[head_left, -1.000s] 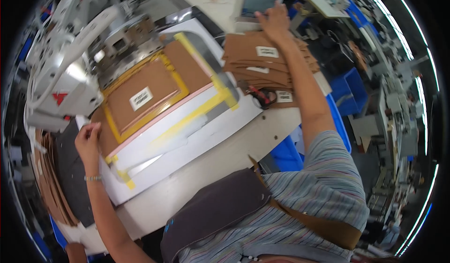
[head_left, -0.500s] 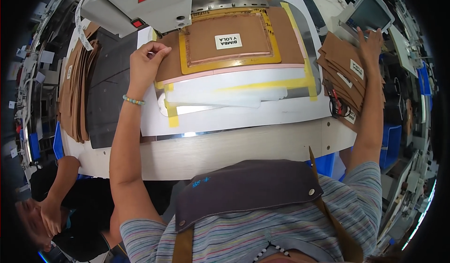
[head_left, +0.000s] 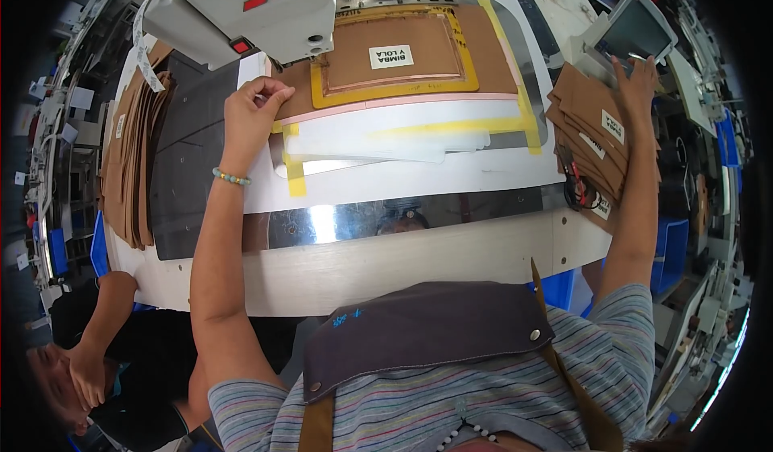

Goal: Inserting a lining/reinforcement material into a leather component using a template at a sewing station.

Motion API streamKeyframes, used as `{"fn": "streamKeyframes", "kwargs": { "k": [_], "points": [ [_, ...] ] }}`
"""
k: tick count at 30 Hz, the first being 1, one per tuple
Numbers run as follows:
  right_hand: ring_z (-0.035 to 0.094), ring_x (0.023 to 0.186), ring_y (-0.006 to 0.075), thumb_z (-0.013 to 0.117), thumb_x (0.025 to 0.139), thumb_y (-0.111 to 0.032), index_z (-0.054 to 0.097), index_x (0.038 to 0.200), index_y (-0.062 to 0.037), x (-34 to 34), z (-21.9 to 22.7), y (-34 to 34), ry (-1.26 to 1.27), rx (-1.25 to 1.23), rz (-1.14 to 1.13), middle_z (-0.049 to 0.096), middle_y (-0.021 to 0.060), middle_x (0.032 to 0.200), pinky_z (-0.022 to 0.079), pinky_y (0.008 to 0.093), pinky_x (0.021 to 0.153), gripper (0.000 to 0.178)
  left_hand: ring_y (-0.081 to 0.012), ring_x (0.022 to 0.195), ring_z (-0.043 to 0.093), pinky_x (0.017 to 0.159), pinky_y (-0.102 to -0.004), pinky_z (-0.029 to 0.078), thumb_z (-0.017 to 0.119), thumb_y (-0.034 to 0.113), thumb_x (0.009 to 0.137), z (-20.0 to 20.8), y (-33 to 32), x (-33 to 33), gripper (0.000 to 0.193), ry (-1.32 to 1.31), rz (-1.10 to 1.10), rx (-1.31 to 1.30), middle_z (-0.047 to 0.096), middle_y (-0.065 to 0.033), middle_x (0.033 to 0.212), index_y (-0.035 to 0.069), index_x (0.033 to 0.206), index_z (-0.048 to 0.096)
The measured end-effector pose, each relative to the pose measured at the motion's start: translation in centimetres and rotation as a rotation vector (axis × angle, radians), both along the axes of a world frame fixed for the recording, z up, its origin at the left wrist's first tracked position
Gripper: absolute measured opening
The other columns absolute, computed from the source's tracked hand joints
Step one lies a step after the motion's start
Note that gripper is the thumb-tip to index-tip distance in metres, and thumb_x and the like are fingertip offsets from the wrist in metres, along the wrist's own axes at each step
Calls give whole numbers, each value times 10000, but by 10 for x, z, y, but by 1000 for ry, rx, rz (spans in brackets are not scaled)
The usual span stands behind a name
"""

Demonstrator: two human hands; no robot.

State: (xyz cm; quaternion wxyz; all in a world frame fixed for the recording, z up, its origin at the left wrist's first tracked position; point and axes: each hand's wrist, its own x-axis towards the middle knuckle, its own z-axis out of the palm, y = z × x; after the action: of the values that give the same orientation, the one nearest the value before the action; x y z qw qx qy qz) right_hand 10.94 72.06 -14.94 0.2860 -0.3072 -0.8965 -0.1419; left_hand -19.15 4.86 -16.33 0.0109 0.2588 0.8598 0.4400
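My left hand (head_left: 251,120) is beside the left edge of a brown panel (head_left: 491,49), its thumb and fingertips pressed together. Whether anything thin is pinched there is hidden. A yellow rectangular frame (head_left: 394,91) lies on that panel, around a white printed label (head_left: 390,56). Under them is a white sheet (head_left: 354,197) with yellow tape strips (head_left: 296,174). Out to the right, my right hand (head_left: 638,85) reaches the lower edge of a control screen (head_left: 632,29) with its fingers stretched out.
The white sewing machine head (head_left: 282,17) overhangs the panel's left side. Brown pieces are stacked at left (head_left: 129,170), and labelled brown pieces (head_left: 592,142) lie at right with small red-and-black snips (head_left: 573,180). A shiny metal plate (head_left: 354,220) borders the table front. Another person (head_left: 121,355) is at lower left.
The white sheet, frame and brown panel have slid away from me under the machine head, baring more of the metal plate. Both hands have stayed nearly in place.
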Motion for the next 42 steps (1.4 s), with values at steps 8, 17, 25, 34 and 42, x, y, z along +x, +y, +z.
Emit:
{"fn": "streamKeyframes", "kwargs": {
  "k": [8,17,25,34,42],
  "points": [
    [249,1563,472,651,979,-589,629,1389,-69,-3,20,-13,-141,-44,-153,303,338,1658,287,582,1228,663,-110,667,566,631,-279,478,832,155,884,4,4,3,185,36,13,-29,722,-73,837,-10,945,775],
    [294,1570,373,684,1013,-368,656,1379,-116,-106,71,-256,-81,21,769,395,124,1677,246,508,1268,446,-196,716,642,676,-328,511,813,145,871,11,5,13,162,181,12,-109,717,-109,867,12,952,769],
    [289,1569,416,613,1026,-500,680,1236,-80,-89,54,-210,-85,-34,563,403,209,1655,277,551,1236,474,-232,804,653,753,-336,507,783,122,901,6,4,9,144,225,-104,-21,716,-117,903,-7,953,748],
    [69,1591,541,583,1008,-589,644,1315,60,-6,39,-81,-118,-396,-98,217,444,1633,189,771,1173,721,-133,754,569,684,-289,440,692,99,986,-5,-9,-1,119,175,-69,-12,663,-47,876,-20,984,697],
    [67,1578,569,628,987,-593,663,1125,18,-3,11,-57,160,-285,13,189,473,1623,182,810,1134,628,-126,757,573,675,-278,439,662,93,1006,-6,3,1,113,176,-89,-12,652,-42,869,-16,985,678]
  ]
}}
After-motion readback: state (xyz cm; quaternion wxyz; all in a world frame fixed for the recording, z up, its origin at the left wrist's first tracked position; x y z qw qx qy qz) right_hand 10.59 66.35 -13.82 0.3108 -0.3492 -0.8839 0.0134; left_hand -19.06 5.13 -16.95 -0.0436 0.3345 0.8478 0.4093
